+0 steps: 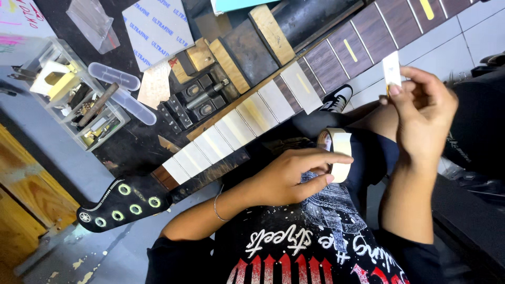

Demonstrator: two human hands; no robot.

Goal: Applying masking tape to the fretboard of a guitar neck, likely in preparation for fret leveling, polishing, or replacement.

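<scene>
A dark, scuffed workbench top [131,152] fills the upper left, well away from the grip. On it, far to the left, stands a clear plastic organiser box [73,94] with small compartments, and above it lie grey sanding sheets [158,31]. Above and to the right of the grip, pale floor tiles [447,39] with thin dark joints show. At the far lower left, a yellow wooden panel [21,200] meets a grey, paint-flecked floor [79,257]. Light is even and soft.
</scene>
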